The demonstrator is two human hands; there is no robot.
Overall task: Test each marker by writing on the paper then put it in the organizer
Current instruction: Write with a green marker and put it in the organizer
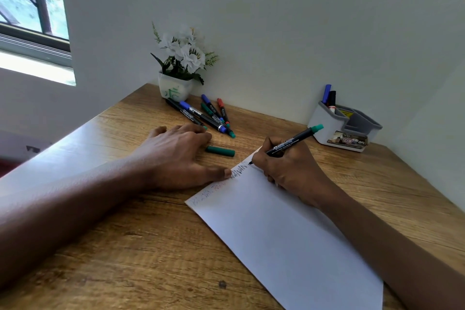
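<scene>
The right hand [289, 171] pinched a black green-ended marker [292, 145], tip touching the white paper sheet [289, 234] near its far edge. The left hand [181, 156] lay spread flat, thumb pressing that edge.

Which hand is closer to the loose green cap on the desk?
Left. The left hand lies flat on the desk with its fingers just left of the green cap. The right hand is farther right, on the paper, writing with a marker.

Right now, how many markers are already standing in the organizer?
2, both upright in the tall back-left compartment of the organizer: a blue-capped marker and a black-capped marker beside it. Others may sit lower, hidden by the walls.
</scene>
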